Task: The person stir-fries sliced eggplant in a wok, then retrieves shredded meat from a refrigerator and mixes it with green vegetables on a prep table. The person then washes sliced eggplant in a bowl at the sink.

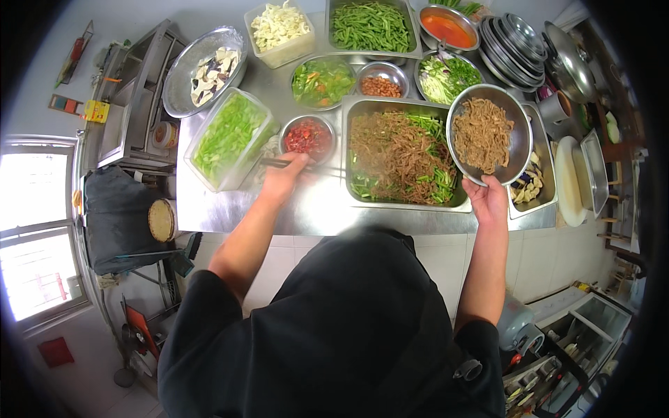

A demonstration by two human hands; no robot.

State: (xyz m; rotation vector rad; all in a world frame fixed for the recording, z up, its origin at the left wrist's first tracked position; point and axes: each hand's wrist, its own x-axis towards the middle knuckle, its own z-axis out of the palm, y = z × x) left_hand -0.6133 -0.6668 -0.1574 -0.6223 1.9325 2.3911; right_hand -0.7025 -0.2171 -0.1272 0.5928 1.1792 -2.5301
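Observation:
My left hand (pixel 285 175) grips a pair of chopsticks (pixel 274 163) over the steel table. Their tips point right, toward a deep steel pan (pixel 402 205) of shredded meat (pixel 394 154) and cut green stalks. Right behind that hand is a small bowl of chopped red chillies (pixel 307 137). My right hand (pixel 488 198) holds a steel bowl (pixel 519 155) by its near rim, thumb at the edge. The bowl is tilted toward me, above the pan's right end, with pale brown shredded meat (pixel 483 135) inside.
Left stand a tub of sliced green vegetable (pixel 230 136) and a bowl of mushroom-like slices (pixel 214 76). Along the back are green beans (pixel 371 26), peanuts (pixel 381 86), red sauce (pixel 447 30) and stacked steel bowls (pixel 515 49). A pan of cut eggplant (pixel 528 185) is partly hidden by the held bowl.

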